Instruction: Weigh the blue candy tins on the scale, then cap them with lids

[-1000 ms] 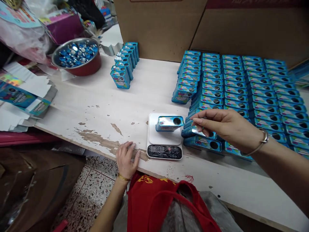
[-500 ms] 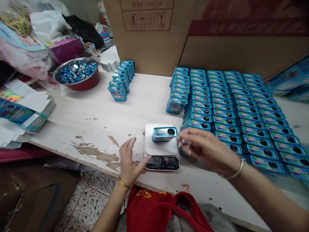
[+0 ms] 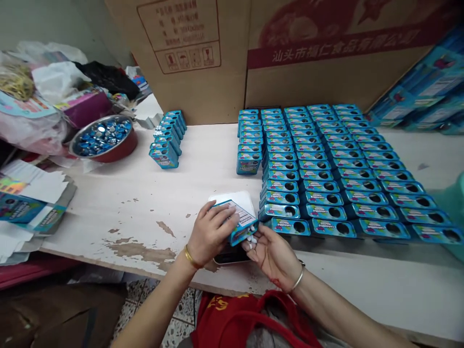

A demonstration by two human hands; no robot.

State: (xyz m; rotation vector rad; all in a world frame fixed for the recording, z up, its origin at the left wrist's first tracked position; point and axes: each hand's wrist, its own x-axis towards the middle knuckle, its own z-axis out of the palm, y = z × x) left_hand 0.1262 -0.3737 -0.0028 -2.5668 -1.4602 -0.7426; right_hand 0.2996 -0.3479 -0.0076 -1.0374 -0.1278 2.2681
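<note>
Tin now off scale, tipped between hands.

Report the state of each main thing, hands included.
Held tin, tilted
Left hand, gripping this tin
Right hand, cupped at tin's mouth
White pellets, at that opening
Scale, partly hidden
Bowl, filled
Tin rows, upright, holes upward
Table, paint worn

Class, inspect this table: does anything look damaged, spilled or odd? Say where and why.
The white tabletop is damaged: its surface has flaked near the front edge, left of the scale, baring brown patches. White pieces lie heaped atop the short left row of tins. The tin in the left hand is tilted, apparently deliberately.
</note>
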